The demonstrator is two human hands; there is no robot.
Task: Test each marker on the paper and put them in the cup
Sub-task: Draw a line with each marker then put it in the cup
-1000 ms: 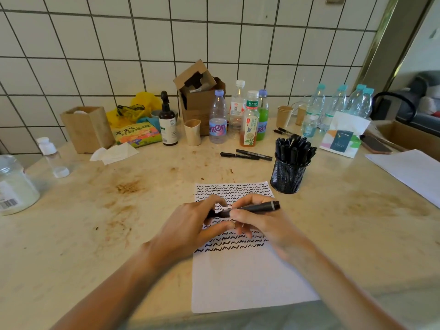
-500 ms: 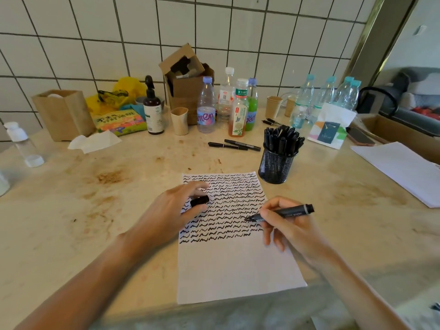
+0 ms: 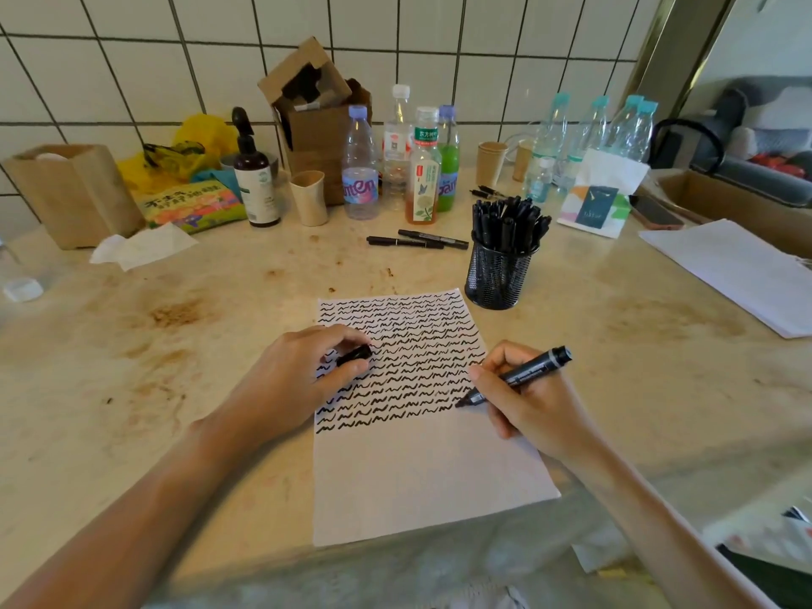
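Right hand (image 3: pixel 534 402): is gripping the marker (image 3: pixel 516 377), tip touching the paper (image 3: pixel 422 476).
Left hand (image 3: pixel 299 380): is pinching the cap (image 3: pixel 355 355) over the paper.
Cup (image 3: pixel 498 274): is standing full of markers.

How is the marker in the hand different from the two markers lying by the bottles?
The held marker has its cap off, tip bare at the paper; the two lying markers are capped. The held one is tilted in the right hand, the cap in the left hand; the lying ones rest flat on the table, untouched. The held one looks thicker. All are black.
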